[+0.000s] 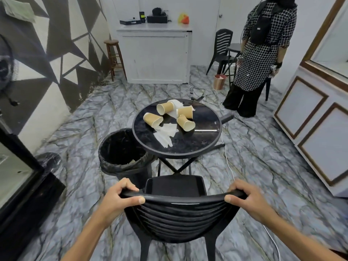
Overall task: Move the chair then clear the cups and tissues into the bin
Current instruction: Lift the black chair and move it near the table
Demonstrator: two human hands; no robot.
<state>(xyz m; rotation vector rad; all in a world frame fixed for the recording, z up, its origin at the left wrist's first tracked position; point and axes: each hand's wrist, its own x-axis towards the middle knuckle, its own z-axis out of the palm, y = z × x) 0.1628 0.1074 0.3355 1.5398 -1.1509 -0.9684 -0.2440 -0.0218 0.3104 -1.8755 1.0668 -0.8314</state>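
A black plastic chair stands in front of me, its seat facing the round black table. My left hand grips the left end of the backrest's top rail. My right hand grips the right end. On the table lie several tipped brown paper cups and crumpled white tissues. More tissue sits under the far cups. A black bin lined with a black bag stands on the floor, touching the table's left side.
A person in a checked top stands at the back right beside another black chair and a small copper bin. Cables trail on the marble floor. A white cabinet and wooden stool stand at the back.
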